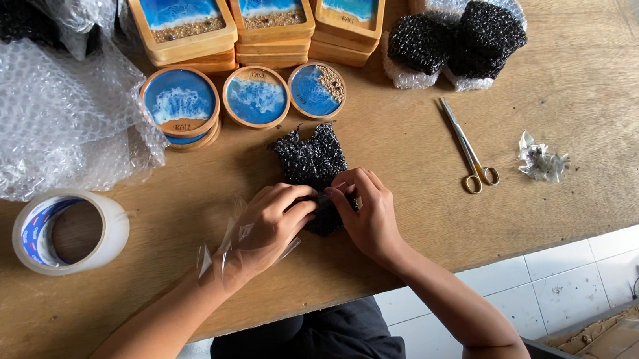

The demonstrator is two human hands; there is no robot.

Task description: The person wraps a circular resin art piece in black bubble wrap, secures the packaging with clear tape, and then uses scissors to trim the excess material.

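A black bubble-wrap bundle [312, 168] is pinched by the left hand [270, 226] and right hand [370, 212], fingers closed on its near end, just below the round coasters [256, 97].

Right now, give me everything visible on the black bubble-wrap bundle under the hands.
The black bubble-wrap bundle is a dark, glossy, bubbled sheet folded around something hidden. It lies flat on the wooden table, just below the round blue coasters, long axis running away from the person. The far half is uncovered, with ragged edges. The left hand and right hand press its near end, their fingers meeting there. A strip of clear tape hangs off the left hand.
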